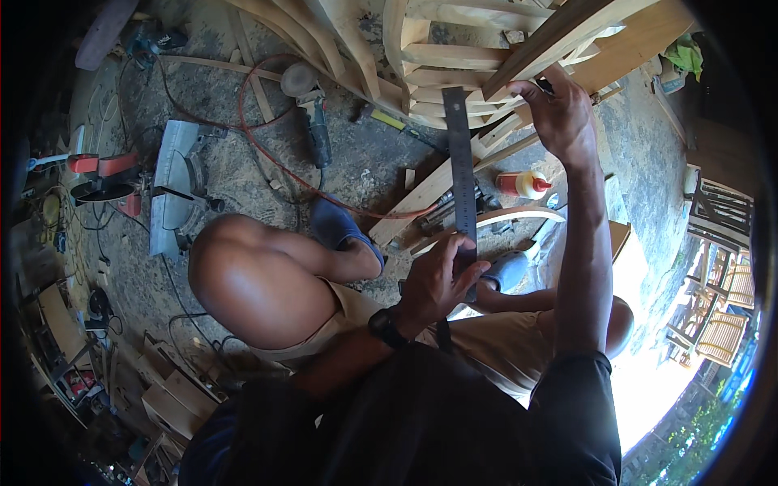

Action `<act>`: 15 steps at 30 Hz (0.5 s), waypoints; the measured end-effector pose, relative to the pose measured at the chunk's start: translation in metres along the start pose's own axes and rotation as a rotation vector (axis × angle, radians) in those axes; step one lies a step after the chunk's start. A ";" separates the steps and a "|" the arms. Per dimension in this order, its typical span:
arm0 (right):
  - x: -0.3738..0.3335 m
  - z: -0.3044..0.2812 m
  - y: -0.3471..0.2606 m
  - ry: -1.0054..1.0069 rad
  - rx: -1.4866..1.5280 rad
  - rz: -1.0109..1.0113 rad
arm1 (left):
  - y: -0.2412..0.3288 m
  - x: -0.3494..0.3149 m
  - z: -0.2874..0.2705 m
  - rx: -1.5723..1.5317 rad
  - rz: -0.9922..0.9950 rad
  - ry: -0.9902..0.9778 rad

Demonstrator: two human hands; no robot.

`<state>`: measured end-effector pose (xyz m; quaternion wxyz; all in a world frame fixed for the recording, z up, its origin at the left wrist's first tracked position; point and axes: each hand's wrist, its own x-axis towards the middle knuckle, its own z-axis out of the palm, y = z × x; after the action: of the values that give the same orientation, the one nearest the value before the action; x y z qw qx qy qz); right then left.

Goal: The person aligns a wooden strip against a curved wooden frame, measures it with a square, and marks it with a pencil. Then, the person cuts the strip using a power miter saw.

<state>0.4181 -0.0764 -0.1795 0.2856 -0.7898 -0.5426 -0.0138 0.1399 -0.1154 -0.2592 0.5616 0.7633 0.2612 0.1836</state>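
Closest to the lens, the left hand [438,279], with a black watch on its wrist, is closed around the lower end of a long dark metal ruler [462,162], thumb and fingers pinching the strip. That ruler runs straight up from the grip, its far end resting against the pale wooden slatted frame [438,73] at the top of the view. Up and to the right, the right hand [559,109] reaches out at arm's length, fingers curled on a dark pencil-like marker [545,83] held against a long dark-brown wooden plank [567,32] that slants across the frame. Whether the marker tip touches the wood cannot be told.

Below the hands are the person's bent bare knees and beige shorts, the feet in blue shoes [344,231] on the dusty concrete floor [365,154]. Just beside the ruler lies a red-capped glue bottle [525,185], near a curved pale wooden strip [519,215]. Farther left on the floor lie a grey angle grinder [312,121] with a red cable [267,154] looping around it, and a grey mitre saw [178,186] well apart from the hands.
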 end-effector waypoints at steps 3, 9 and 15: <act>0.001 -0.001 0.005 -0.059 -0.031 0.138 | 0.005 -0.009 -0.001 -0.053 0.039 -0.068; 0.000 0.000 0.001 0.011 0.070 0.021 | 0.022 -0.024 -0.028 -0.174 0.097 -0.110; 0.002 -0.001 0.003 -0.050 0.008 0.076 | 0.062 0.000 -0.070 -0.030 0.144 -0.122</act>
<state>0.4215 -0.0761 -0.1798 0.2752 -0.8088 -0.5193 0.0189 0.1118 -0.0769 -0.1787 0.5733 0.7813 0.1683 0.1806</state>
